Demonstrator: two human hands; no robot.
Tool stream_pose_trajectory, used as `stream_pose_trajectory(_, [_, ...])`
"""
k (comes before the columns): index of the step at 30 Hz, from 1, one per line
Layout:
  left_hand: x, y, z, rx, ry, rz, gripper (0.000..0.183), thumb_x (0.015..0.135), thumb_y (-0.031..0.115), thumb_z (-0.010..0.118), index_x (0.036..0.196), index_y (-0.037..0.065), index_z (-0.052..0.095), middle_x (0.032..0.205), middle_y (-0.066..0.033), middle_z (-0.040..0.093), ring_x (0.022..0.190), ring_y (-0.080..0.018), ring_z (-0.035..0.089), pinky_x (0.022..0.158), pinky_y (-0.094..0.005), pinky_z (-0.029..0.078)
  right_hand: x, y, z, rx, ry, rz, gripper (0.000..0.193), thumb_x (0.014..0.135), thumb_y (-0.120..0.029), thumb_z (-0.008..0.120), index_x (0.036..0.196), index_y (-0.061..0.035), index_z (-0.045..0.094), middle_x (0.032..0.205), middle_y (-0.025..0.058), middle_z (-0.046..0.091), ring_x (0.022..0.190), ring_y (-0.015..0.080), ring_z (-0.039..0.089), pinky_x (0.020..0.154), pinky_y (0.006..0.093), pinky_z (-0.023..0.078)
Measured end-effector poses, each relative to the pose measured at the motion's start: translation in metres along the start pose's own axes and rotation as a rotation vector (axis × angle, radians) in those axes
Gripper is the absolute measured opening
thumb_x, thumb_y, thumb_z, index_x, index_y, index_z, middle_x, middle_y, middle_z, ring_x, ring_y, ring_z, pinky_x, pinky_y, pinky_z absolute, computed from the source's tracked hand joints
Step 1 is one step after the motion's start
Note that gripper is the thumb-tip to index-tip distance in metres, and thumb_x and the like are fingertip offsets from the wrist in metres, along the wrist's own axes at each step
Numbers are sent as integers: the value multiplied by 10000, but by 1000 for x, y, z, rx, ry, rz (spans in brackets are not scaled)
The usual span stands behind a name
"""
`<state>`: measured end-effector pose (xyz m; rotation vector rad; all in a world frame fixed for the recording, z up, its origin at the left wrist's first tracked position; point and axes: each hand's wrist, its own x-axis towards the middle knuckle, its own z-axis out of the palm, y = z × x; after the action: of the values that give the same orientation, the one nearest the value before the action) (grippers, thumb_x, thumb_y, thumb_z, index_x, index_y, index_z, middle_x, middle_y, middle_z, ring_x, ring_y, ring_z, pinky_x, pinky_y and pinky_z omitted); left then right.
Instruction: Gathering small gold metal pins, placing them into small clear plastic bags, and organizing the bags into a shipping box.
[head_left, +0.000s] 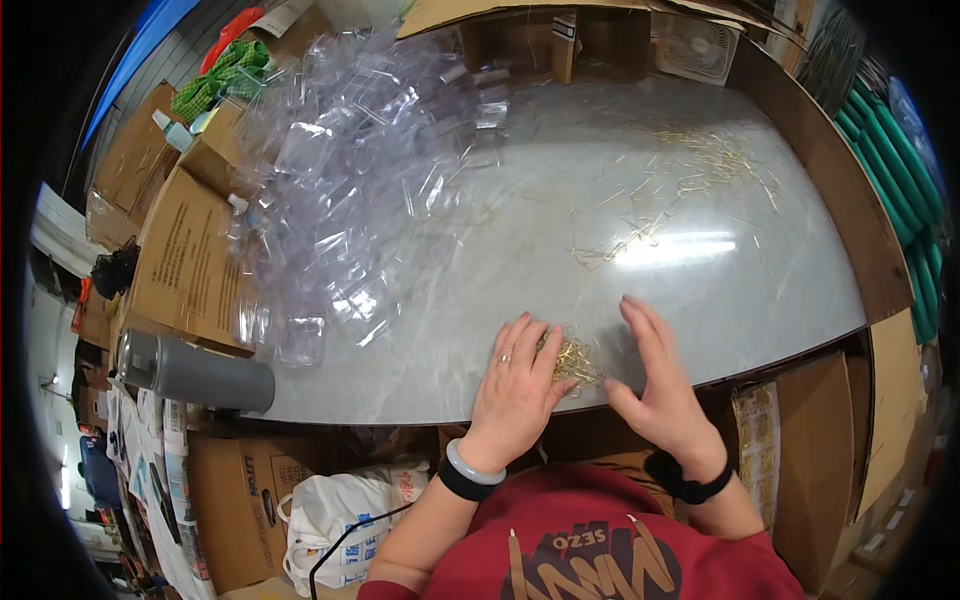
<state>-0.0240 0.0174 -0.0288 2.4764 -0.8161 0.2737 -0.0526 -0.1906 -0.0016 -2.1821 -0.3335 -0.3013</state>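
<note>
A small heap of thin, gold-coloured wire pieces (572,360) lies at the near edge of the grey tabletop. My left hand (518,375) rests palm down against the heap's left side, fingers stretched and slightly apart. Its thumb reaches along the near side of the wires, and part of the heap is hidden under this hand. To the right, my right hand (655,385) is held open, fingers extended upward and thumb pointing at the heap. Nothing shows in its grasp. More loose gold wire pieces (715,165) are scattered farther back on the right.
Many clear plastic boxes (345,170) pile up on the table's left. A grey bottle (200,372) lies at the near left edge. Cardboard (800,165) walls the right side, and a white fan (697,50) stands at the back. Open cartons (235,500) sit below the table.
</note>
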Motion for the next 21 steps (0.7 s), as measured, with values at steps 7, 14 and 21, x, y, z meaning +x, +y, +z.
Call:
stream_pose_trajectory(7, [1, -5, -8, -45, -53, 47, 649, 865, 176, 743, 1412, -30, 462, 1410, -216, 462, 1366, -428, 411, 1165, -543, 322, 9, 38, -1, -245, -284, -245, 649, 751, -186, 820, 1330, -43, 564, 1249, 97, 628, 1186, 324, 520, 957, 429, 446])
stream_pose_trajectory(14, [-5, -9, -11, -361, 16, -90, 698, 853, 47, 731, 1464, -36, 402, 1464, -233, 422, 1332, -438, 450, 1133, -488, 386, 31, 12, 11, -199, -197, -363, 630, 779, -288, 806, 1302, -33, 567, 1315, 131, 596, 1221, 335, 538, 1073, 468, 414])
stream_pose_trajectory(21, [-15, -13, -34, -287, 71, -119, 732, 829, 68, 777, 1468, -1, 427, 1487, -219, 416, 1318, -425, 470, 1089, -450, 417, 26, 22, 25, -150, -318, -332, 572, 798, -245, 787, 1284, -36, 572, 1319, 130, 590, 1236, 345, 534, 1069, 452, 419])
